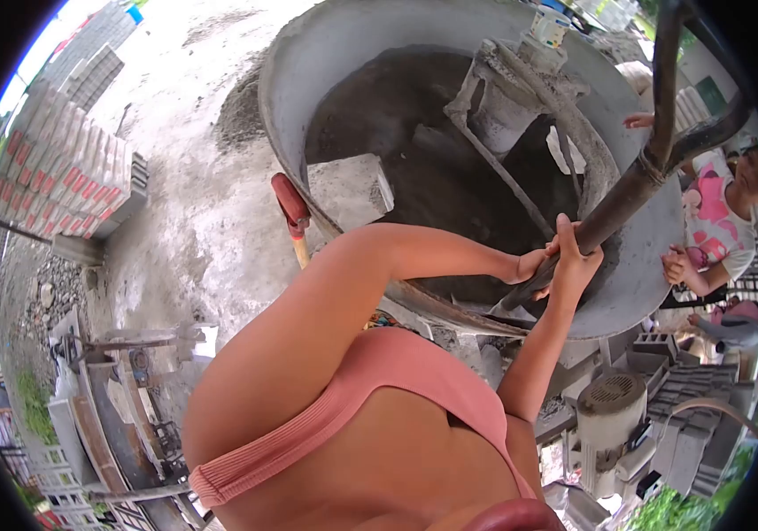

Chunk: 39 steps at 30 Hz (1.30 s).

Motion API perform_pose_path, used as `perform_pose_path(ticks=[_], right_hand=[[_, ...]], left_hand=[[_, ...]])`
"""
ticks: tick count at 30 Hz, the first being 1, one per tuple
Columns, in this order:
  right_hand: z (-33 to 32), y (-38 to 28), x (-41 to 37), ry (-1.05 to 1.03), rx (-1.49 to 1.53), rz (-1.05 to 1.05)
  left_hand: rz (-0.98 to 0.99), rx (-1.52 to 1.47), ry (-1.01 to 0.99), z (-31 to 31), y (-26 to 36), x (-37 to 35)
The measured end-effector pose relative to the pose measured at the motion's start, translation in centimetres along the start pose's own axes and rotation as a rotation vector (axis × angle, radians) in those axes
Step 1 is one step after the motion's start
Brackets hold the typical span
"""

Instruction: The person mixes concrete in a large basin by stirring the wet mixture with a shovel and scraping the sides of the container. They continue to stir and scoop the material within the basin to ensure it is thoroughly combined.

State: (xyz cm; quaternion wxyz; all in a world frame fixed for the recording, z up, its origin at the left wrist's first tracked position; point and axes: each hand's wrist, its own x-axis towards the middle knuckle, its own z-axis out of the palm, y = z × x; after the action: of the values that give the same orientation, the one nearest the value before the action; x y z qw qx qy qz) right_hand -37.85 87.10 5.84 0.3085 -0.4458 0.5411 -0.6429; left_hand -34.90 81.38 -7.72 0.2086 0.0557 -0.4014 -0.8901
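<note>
Gripping the dark bar (614, 208) over the near right part of the large grey basin (658, 274), the left hand (528, 267) and the right hand (576, 257) were close together, the right one farther up it. The right hand had one digit stretched along the surface, with other fingers curled around the underside; the left hand's fingers were bent against it, mostly covered, so their spacing could not be told.

The dark bar looked round, thick and brownish grey, with scuffed, paler patches and a lumpy joint where it met curved tubing (711, 128) at the far right. Its grasped stretch lay partly behind the hands, its near left end was hard to make out against the basin wall, and the tubing ran out of view at the top. Its long axis slanted from near left to far right, straight up to the joint.

Dark, wet-looking material (379, 115) covered much of the basin floor, under a crusted frame (521, 88). A red tool grip (290, 205) stood just outside the left rim. At the right, another person (715, 212) had a hand near the rim.
</note>
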Motion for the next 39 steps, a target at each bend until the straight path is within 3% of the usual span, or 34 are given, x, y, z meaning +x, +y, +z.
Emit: perform_pose_path(ticks=[8, 11, 15, 22, 27, 30, 33, 39], right_hand=[[-1.5, 1.1, 1.0, 0.062, 0.051, -0.012], [-1.6, 1.5, 0.5, 0.115, 0.123, 0.014], [-0.6, 2.5, -0.7, 0.325, 0.002, 0.000], [1.9, 2.6, -0.7, 0.398, -0.139, -0.105], [1.5, 2.5, -0.9, 0.437, -0.178, -0.122], [1.4, 2.4, -1.2, 0.477, -0.179, -0.122], [1.3, 2.2, -1.5, 0.487, -0.137, -0.076], [-0.1, 3.4, 0.1, 0.506, -0.233, -0.080]], left_hand=[[0.142, -0.090, 0.017, 2.0, 0.4, 1.3], [0.138, -0.143, -0.102, 0.5, -1.8, 2.3], [0.105, -0.101, -0.031, 2.4, 0.0, 0.6], [0.091, -0.044, -0.093, 1.3, 0.3, 0.2], [0.198, 0.033, -0.060, 2.6, 0.9, 0.0], [0.029, -0.118, -0.058, 2.8, 1.0, -0.3], [0.078, -0.007, -0.190, 2.1, 0.1, 0.4], [0.035, -0.025, -0.140, 1.0, -1.3, 1.7]])
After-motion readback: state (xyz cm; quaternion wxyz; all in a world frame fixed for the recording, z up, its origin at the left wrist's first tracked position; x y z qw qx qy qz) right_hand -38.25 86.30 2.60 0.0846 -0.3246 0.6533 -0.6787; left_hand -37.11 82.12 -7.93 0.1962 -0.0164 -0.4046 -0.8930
